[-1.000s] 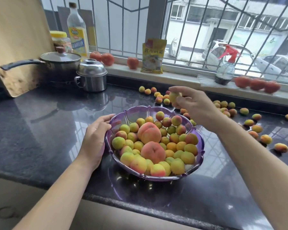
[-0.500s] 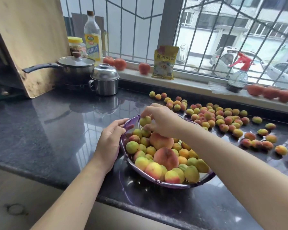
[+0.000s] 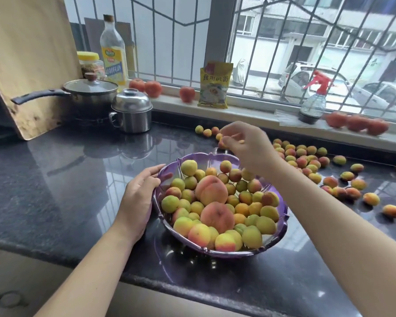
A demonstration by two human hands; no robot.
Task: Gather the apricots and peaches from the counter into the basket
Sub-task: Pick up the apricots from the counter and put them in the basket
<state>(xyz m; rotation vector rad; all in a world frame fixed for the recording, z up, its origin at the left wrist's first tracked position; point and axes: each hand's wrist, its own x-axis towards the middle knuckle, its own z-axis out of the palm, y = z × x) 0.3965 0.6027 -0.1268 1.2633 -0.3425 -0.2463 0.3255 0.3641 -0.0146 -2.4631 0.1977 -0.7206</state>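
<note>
A: Where is the basket (image 3: 281, 227) seen, and by what is it steadied?

B: It is set on the dark counter (image 3: 55, 179), near the front edge. Its left rim is gripped by the left hand (image 3: 137, 197), with the fingers curled over the purple edge and the palm laid against the outer wall.

A: What is held inside it?

B: It is heaped with apricots, green-yellow and orange-red, and two larger peaches are seen among them: one peach (image 3: 212, 189) near the middle and a second peach (image 3: 216, 217) just in front of it, the two touching.

A: And the right hand (image 3: 247, 147)?

B: It is raised above the far rim of the basket, beyond the pile. The fingers are bent and drawn together at the tips, and something small and orange (image 3: 238, 136) is seen between them; it is blurred, so whether a fruit is truly pinched cannot be told.

A: What is left on the counter?

B: A large scatter of loose apricots (image 3: 306, 156) is spread to the right of the basket, along the back and out toward the right edge, and a few more (image 3: 204, 131) are lying behind the right hand. A steel pot (image 3: 132, 110) and a lidded pan (image 3: 89, 92) are placed at the back left
</note>
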